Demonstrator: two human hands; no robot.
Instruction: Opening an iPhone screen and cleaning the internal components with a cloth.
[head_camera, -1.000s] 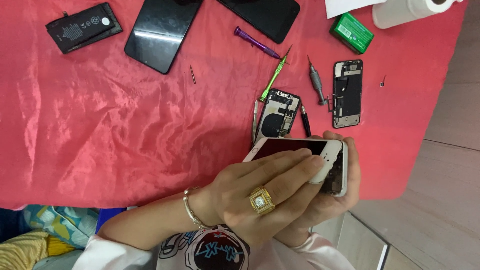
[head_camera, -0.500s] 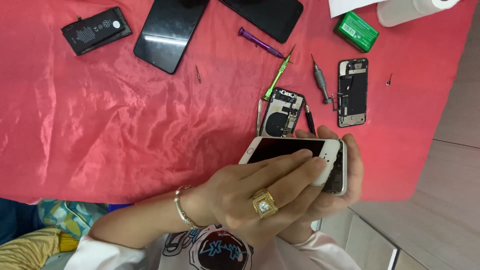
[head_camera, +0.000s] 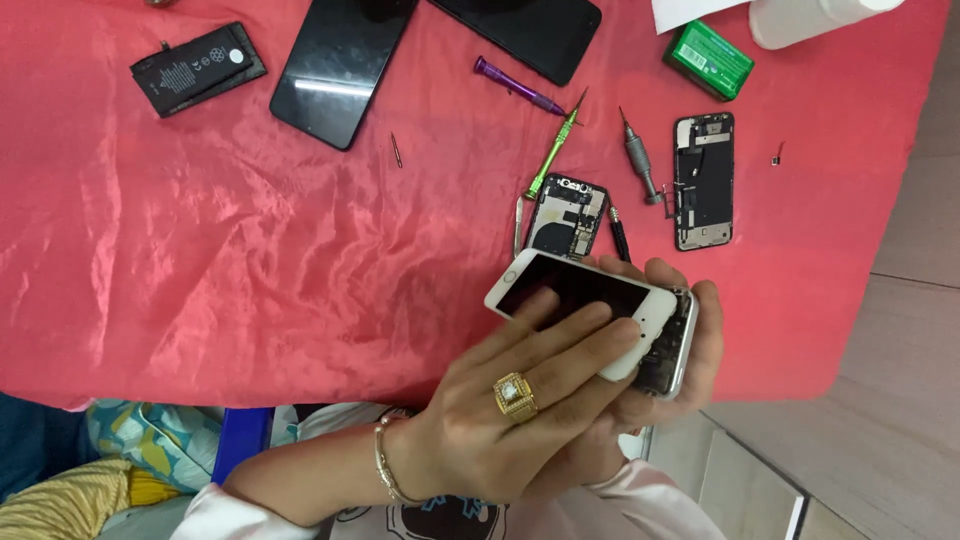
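Red satin cloth (head_camera: 250, 260), creased and glossy, covers the table; pale wood-look floor (head_camera: 900, 400) shows at the right edge. My left hand (head_camera: 510, 410) lies flat over the white smartphone screen panel (head_camera: 580, 300), fingers nearly straight and spread a little, fingertips (head_camera: 620, 335) pressing on the dark glass near its lower end; a gold ring with a clear stone and a thin bracelet are on that hand. My right hand (head_camera: 690, 350) sits underneath, curled around the phone's metal body (head_camera: 672, 350), fingers wrapping up over the far edge. The screen is skewed off the body, so a strip of dark internals shows at the right side. The phone is held in the air at the near edge of the table, just below the loose parts. Just beyond it on the cloth: a small black rear housing with camera hole (head_camera: 567, 217), a green-handled screwdriver (head_camera: 553, 150), a grey metal screwdriver (head_camera: 640, 160), and a long black logic-board frame (head_camera: 704, 180). Further off, a purple-handled screwdriver (head_camera: 518, 86), a green box (head_camera: 709, 60), two black glass phone panels (head_camera: 340, 65) (head_camera: 530, 30), a flat black battery (head_camera: 197, 68), and a white roll (head_camera: 810, 15), partly cut off at the top.
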